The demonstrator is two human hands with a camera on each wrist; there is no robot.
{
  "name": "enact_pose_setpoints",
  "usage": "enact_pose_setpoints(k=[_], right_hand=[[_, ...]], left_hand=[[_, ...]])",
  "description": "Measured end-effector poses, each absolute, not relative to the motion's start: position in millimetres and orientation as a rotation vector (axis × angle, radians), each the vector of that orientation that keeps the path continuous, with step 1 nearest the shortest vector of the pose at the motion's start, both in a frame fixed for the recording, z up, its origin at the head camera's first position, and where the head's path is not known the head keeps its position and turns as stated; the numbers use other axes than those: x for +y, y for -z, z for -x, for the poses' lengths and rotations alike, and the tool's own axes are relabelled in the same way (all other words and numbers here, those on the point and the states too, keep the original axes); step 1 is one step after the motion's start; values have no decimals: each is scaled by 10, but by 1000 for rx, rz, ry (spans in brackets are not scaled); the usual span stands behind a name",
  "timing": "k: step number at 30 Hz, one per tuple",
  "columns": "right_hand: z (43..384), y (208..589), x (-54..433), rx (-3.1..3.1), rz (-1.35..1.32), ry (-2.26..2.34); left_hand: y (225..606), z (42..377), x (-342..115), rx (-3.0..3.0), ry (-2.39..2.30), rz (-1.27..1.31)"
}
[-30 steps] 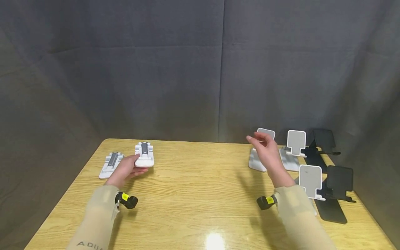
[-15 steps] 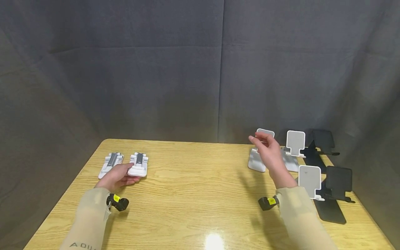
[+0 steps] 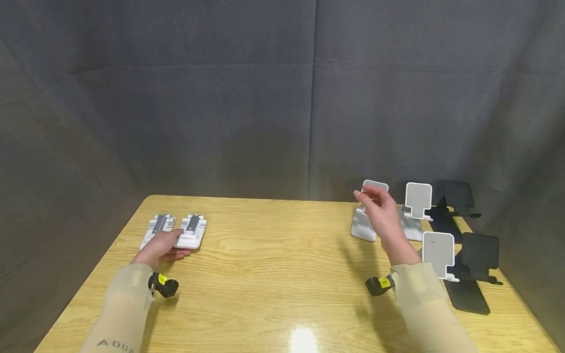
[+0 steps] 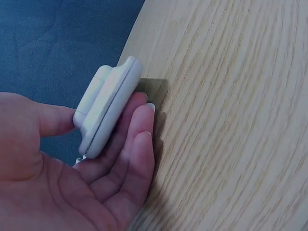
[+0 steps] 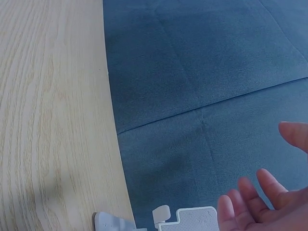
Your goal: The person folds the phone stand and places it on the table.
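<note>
My left hand (image 3: 160, 247) pinches a folded white phone stand (image 3: 191, 235), thumb on top and fingers beneath. In the left wrist view this phone stand (image 4: 110, 108) is tilted, its near edge raised over the wood. Just left of it a second folded white phone stand (image 3: 158, 226) lies on the table, partly hidden by my hand. On the other side my right hand (image 3: 380, 215) hovers with fingers loosely bent and nothing in them. It overlaps an unfolded white phone stand (image 3: 363, 228), whose plate (image 5: 195, 220) also shows in the right wrist view.
More unfolded phone stands stand at the right: a white one (image 3: 418, 200) at the back, a white one (image 3: 438, 255) nearer, and black ones (image 3: 478, 255) beside them. A grey curtain (image 3: 220, 122) hangs behind the table (image 3: 273, 274).
My left hand has brought the folded phone stand left, nearer and lower, beside the other folded one, and turned it slightly. My right hand has barely shifted.
</note>
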State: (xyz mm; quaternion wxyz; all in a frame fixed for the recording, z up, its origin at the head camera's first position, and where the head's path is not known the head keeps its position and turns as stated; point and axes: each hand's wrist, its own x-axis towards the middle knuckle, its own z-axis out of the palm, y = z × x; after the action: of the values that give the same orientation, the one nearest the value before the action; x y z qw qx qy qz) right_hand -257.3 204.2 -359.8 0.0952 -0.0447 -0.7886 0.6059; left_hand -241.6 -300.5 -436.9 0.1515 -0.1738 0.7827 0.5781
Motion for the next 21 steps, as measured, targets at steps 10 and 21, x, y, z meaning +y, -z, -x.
enact_pose_setpoints(k=[10, 21], right_hand=[[2565, 3607, 2040, -2295, 126, -1861], [2560, 3604, 2070, -2311, 99, -1852]], left_hand=[[4322, 2359, -3111, 2270, -1579, 441], [4280, 2321, -3253, 2258, -1574, 392]])
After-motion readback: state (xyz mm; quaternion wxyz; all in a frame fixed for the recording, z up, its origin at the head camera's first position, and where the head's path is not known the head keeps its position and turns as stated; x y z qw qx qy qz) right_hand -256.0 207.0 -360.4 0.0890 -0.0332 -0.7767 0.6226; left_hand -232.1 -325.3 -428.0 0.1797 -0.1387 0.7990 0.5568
